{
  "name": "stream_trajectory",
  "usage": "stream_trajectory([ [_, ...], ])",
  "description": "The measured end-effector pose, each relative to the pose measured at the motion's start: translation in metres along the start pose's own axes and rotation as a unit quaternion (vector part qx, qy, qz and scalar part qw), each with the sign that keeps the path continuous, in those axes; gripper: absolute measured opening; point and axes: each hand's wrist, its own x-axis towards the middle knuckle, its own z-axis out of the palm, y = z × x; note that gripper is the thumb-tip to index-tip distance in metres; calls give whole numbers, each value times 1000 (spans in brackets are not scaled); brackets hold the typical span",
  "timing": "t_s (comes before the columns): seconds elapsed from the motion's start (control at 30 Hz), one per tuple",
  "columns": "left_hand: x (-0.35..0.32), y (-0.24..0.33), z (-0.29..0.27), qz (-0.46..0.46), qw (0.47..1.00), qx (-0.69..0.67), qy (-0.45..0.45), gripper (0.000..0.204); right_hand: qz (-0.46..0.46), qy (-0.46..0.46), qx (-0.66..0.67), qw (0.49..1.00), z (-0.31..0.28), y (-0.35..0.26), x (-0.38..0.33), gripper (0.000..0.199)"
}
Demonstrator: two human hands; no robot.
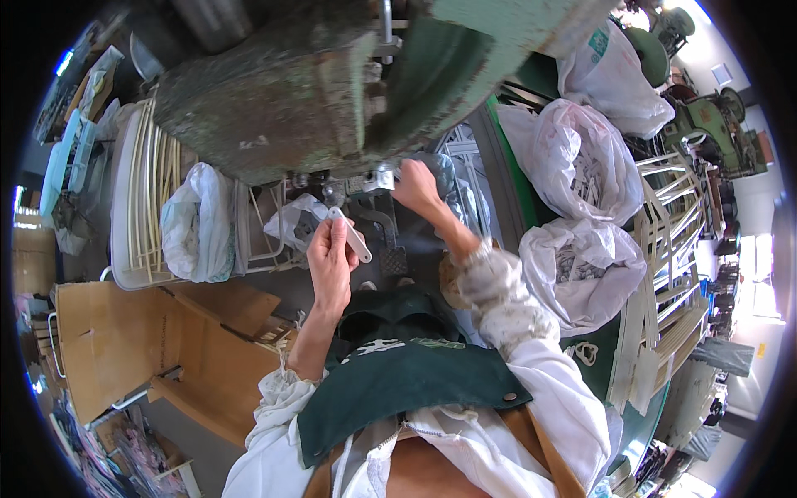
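Under the rusted green press point(274, 108), left hand point(330, 259) grips a flat, round-ended white strip point(349, 235); right hand point(417, 186) pinches a small metal piece point(384, 178).

A factory workshop: a worn green press machine point(332, 91), with bags of small parts point(581, 166) to its right and cardboard boxes point(124, 340) below it.

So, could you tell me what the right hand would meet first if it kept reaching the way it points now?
The right hand points up toward the small pale metal piece under the big green machine. It would probably meet that piece first; it may already touch it, but depth is unclear.
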Motion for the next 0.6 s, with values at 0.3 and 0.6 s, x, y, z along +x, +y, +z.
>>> stream_trajectory([
  [0.3,45,20,2,55,997,49,25,27,-102,-145,-171,969,89,14,68,31],
  [0.6,39,12,9,117,990,51,64,29,-103,-134,-126,978,72,22,55,29],
])
